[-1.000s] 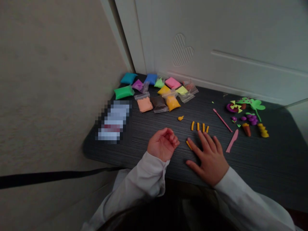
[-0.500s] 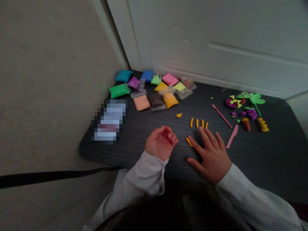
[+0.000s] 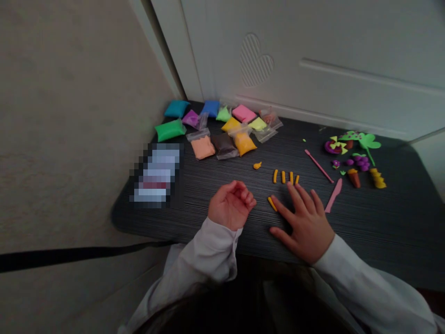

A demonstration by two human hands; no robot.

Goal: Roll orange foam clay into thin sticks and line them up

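Note:
My left hand [image 3: 232, 204] rests palm up on the dark table, its fingers curled in loosely and pressed together, with nothing visible in the palm. To its right, my right hand [image 3: 306, 220] lies palm down with fingers spread. The tip of its index finger touches a short orange clay roll [image 3: 272, 203] that lies slanted on the table. Just beyond the fingertips, several similar orange clay strips [image 3: 283, 177] form a row. A small lump of orange clay [image 3: 257, 165] sits to the left of that row.
Several bags of coloured clay [image 3: 203, 147] lie at the back left, beside a blurred phone-like rectangle [image 3: 156, 175]. Right of the strips are a pink stick tool [image 3: 319, 166], a pink plastic knife [image 3: 334, 195] and small clay figures, among them purple grapes [image 3: 362, 162]. A white panel [image 3: 330, 37] rises behind the table [image 3: 389, 227].
The view has shifted slightly, so the table items appear a little further left and higher. My right index finger stays at the slanted orange roll, which has moved very little. My left hand keeps its pose.

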